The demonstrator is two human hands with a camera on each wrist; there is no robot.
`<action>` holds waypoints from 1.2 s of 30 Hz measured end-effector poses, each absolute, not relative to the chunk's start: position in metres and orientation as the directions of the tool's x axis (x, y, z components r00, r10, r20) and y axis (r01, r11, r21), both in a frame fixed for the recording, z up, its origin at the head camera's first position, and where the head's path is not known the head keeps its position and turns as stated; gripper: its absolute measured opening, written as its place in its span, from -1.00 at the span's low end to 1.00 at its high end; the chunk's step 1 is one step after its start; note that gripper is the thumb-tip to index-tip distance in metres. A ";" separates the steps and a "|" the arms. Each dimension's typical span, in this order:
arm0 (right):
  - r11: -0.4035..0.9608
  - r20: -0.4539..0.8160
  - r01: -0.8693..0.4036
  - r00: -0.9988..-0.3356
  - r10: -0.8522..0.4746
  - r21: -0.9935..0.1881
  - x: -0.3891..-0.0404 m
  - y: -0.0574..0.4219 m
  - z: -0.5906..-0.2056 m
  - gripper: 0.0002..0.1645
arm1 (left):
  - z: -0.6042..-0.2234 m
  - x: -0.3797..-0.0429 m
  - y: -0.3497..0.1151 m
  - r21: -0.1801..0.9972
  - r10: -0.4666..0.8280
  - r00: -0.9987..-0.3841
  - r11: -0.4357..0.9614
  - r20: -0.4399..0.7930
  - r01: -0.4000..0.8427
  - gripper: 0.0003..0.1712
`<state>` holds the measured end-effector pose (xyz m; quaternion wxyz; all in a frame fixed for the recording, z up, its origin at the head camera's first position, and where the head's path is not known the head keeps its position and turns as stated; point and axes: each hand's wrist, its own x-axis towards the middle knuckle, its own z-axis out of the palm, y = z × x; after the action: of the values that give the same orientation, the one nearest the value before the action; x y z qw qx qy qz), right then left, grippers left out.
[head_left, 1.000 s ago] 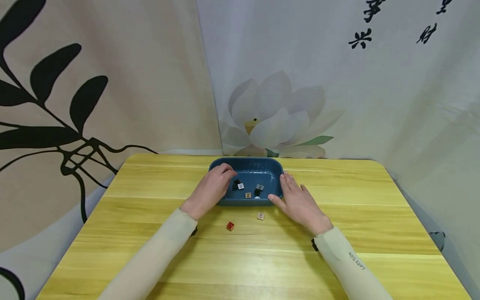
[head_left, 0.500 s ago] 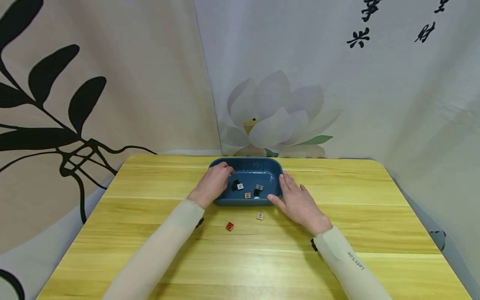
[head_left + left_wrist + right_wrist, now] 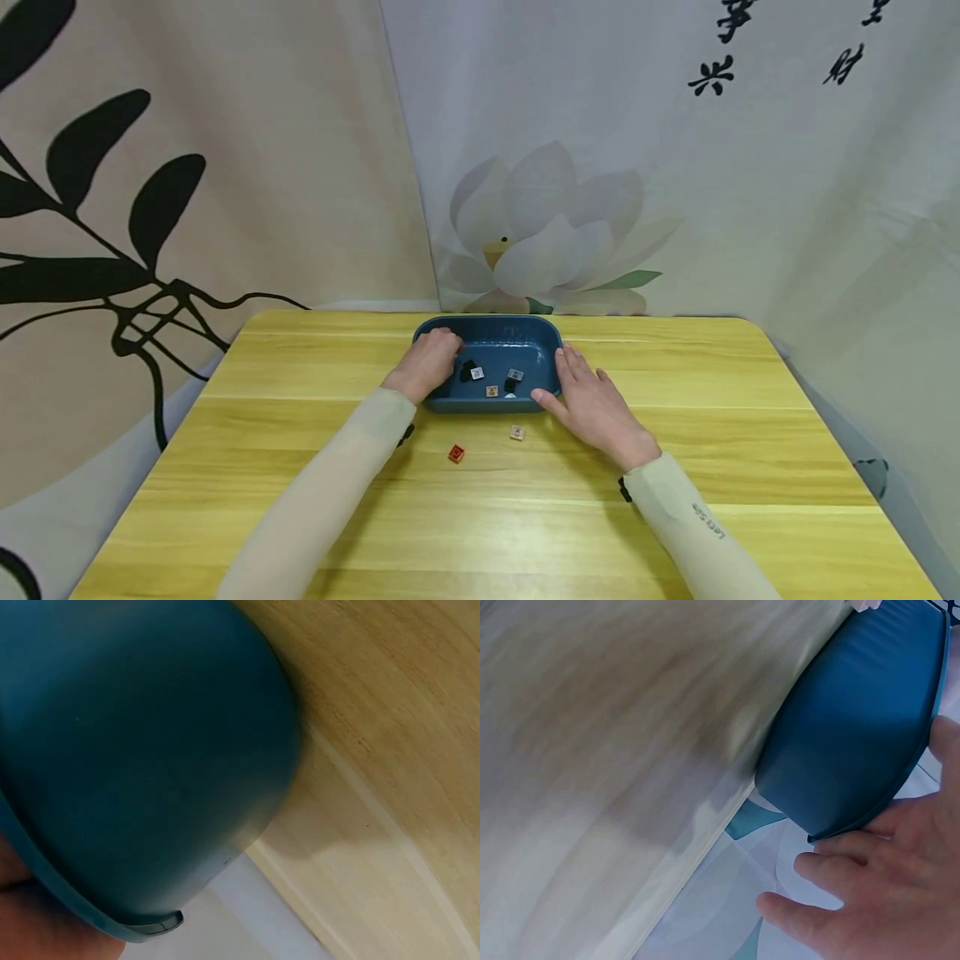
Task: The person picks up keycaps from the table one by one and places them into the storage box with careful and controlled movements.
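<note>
A blue rectangular tray (image 3: pixel 495 406) sits at the table's back edge. Inside it lie black pieces (image 3: pixel 468 369), a white marked square piece (image 3: pixel 477 374), a tan square piece (image 3: pixel 492 392) and a grey square piece (image 3: pixel 515 375). My left hand (image 3: pixel 426 364) reaches over the tray's left end with fingers bent down inside; its fingertips and anything between them are hidden. My right hand (image 3: pixel 597 408) rests against the right end, fingers nearly straight along the outer side and thumb at the front rim. The left wrist view shows mostly the tray's outer wall (image 3: pixel 165 750).
On the wooden table (image 3: pixel 570 533), a red square piece (image 3: pixel 456 453) and a pale square piece (image 3: pixel 517 432) lie in front of the tray. A printed curtain (image 3: pixel 337 167) hangs right behind the table's back edge.
My left hand has shifted up and inward, its fingers lower over the tray's left end. My right hand keeps its place on the tray. The whole head view drifts slightly left.
</note>
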<state>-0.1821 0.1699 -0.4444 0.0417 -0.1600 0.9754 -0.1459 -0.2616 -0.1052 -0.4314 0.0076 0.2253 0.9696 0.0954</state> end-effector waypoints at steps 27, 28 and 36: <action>0.910 -0.039 -0.303 -0.944 -0.326 -0.283 -0.183 0.170 -0.445 0.15 | -0.419 -0.208 -0.113 0.129 0.509 -0.789 0.807 0.346 0.577 -0.50; 0.910 -0.039 -0.303 -0.944 -0.326 -0.282 -0.183 0.170 -0.445 0.15 | -0.418 -0.204 -0.115 0.126 0.518 -0.780 0.799 0.351 0.588 -0.48; 0.911 -0.040 -0.304 -0.944 -0.327 -0.280 -0.185 0.169 -0.446 0.15 | -0.418 -0.178 -0.120 0.114 0.591 -0.740 0.751 0.322 0.650 -0.30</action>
<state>-0.1848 0.1694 -0.4461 0.0433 -0.1615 0.9765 -0.1363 -0.1781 -0.1201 -0.4179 -0.1339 0.3351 0.9262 0.1097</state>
